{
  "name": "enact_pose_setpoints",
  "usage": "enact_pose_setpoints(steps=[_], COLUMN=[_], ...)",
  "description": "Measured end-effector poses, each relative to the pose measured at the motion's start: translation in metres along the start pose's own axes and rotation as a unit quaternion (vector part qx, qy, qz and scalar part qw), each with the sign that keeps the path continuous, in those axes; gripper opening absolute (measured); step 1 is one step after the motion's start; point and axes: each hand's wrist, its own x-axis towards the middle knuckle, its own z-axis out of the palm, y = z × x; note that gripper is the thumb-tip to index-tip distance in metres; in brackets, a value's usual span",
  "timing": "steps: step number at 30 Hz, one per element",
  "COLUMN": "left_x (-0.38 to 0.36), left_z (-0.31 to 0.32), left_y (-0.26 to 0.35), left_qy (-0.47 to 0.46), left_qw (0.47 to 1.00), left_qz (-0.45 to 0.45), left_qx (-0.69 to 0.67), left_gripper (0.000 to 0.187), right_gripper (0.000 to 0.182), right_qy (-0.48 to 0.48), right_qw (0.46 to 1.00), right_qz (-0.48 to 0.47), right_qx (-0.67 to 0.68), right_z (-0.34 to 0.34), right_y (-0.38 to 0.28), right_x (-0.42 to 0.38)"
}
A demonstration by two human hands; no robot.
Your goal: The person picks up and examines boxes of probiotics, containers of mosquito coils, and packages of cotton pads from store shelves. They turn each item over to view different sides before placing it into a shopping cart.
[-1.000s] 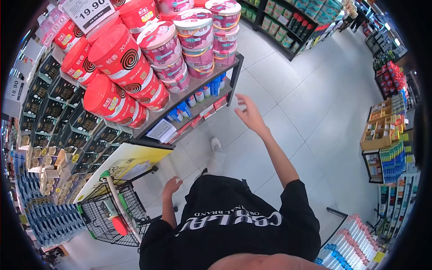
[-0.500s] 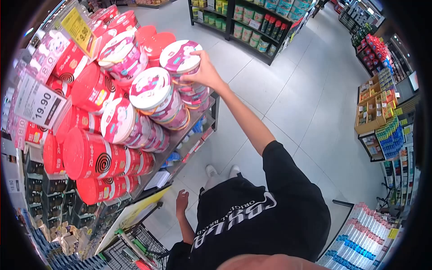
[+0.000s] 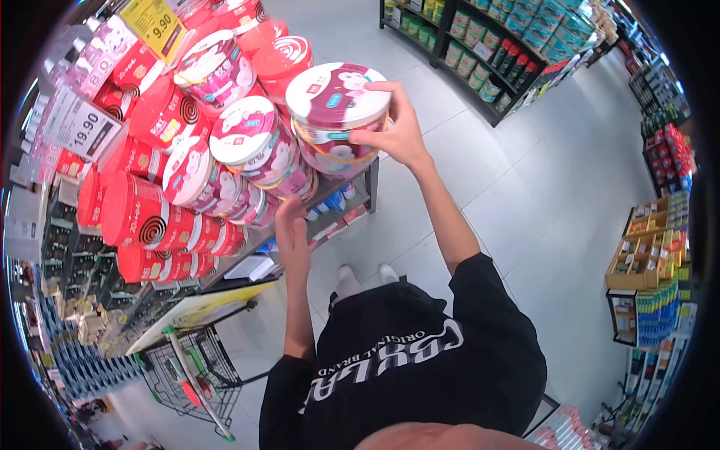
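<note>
My right hand grips the right side of a round tub with a white and purple lid, thumb and fingers around its edge. This tub is raised above another purple tub at the display's corner. My left hand is lifted beside the lower purple tubs, fingers apart and holding nothing. Left of the gripped tub, more white-lidded purple tubs lean in the pile. Red tubs are stacked at the left.
Price signs stand over the pile. Below the display is a shopping cart. Dark shelves with cans stand at the back, and wooden bins at the right. Grey floor tiles lie between them.
The tub in my right hand now appears larger and closer, lifted slightly. My left hand has risen from low beside my body to the front of the tubs. The view has shifted.
</note>
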Motion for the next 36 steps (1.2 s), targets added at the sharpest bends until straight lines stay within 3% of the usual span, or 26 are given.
enact_pose_setpoints(steps=[3, 4, 5, 6, 10, 14, 17, 19, 21, 22, 23, 24, 26, 29, 32, 36], left_x=[0.008, 0.008, 0.0, -0.011, -0.065, -0.083, -0.084, -0.08, -0.078, -0.078, -0.08, -0.084, -0.088, -0.107, -0.13, -0.171], left_z=[0.034, 0.045, 0.056, 0.066, 0.091, 0.106, 0.107, 0.099, 0.093, 0.089, 0.085, 0.078, 0.07, 0.064, 0.051, 0.032], left_y=[0.027, 0.04, 0.054, 0.062, 0.074, 0.066, 0.058, 0.047, 0.043, 0.04, 0.027, 0.019, 0.017, 0.012, 0.008, 0.014], left_qy=[0.043, 0.025, 0.006, -0.012, -0.015, -0.025, -0.019, -0.026, -0.018, -0.015, 0.004, 0.008, 0.017, 0.077, 0.118, 0.161], left_qw=[0.987, 0.991, 0.992, 0.99, 0.967, 0.96, 0.977, 0.989, 0.992, 0.971, 0.962, 0.935, 0.855, 0.844, 0.831, 0.809], left_qz=[0.105, 0.118, 0.125, 0.13, 0.037, -0.014, -0.012, -0.005, -0.092, -0.133, -0.201, -0.225, -0.265, -0.298, -0.313, -0.317], left_qx=[-0.112, -0.056, 0.001, 0.058, 0.251, 0.278, 0.214, 0.148, -0.084, -0.199, -0.182, -0.273, -0.446, -0.439, -0.444, -0.468], left_gripper=[0.061, 0.067, 0.073, 0.079, 0.085, 0.088, 0.089, 0.085, 0.078, 0.074, 0.086, 0.082, 0.074, 0.074, 0.072, 0.07], right_gripper=[0.071, 0.068, 0.076, 0.076, 0.077, 0.079, 0.08, 0.08, 0.081, 0.079, 0.077, 0.075, 0.075, 0.075, 0.079, 0.096], right_qy=[-0.03, -0.024, -0.036, -0.042, -0.041, -0.026, -0.002, 0.005, -0.002, -0.052, -0.082, -0.119, -0.226, -0.296, -0.341, -0.404], right_qw=[0.959, 0.934, 0.9, 0.861, 0.703, 0.657, 0.683, 0.738, 0.82, 0.894, 0.949, 0.98, 0.963, 0.922, 0.918, 0.913], right_qz=[0.08, 0.102, 0.214, 0.265, 0.372, 0.407, 0.409, 0.39, 0.345, 0.273, 0.195, 0.11, -0.045, -0.151, -0.123, 0.015], right_qx=[0.269, 0.341, 0.377, 0.433, 0.605, 0.634, 0.606, 0.55, 0.457, 0.351, 0.236, 0.115, -0.143, -0.196, -0.163, -0.052], right_z=[-0.016, -0.009, -0.005, 0.001, 0.014, 0.002, -0.013, -0.023, -0.031, -0.032, -0.033, -0.036, -0.026, -0.007, 0.003, 0.035], right_y=[0.022, 0.04, 0.029, 0.03, 0.026, 0.021, 0.025, 0.026, 0.027, 0.02, 0.011, -0.001, -0.053, -0.061, -0.053, -0.016], right_x=[-0.051, -0.072, -0.095, -0.115, -0.172, -0.195, -0.193, -0.186, -0.183, -0.182, -0.179, -0.176, -0.159, -0.166, -0.171, -0.182])
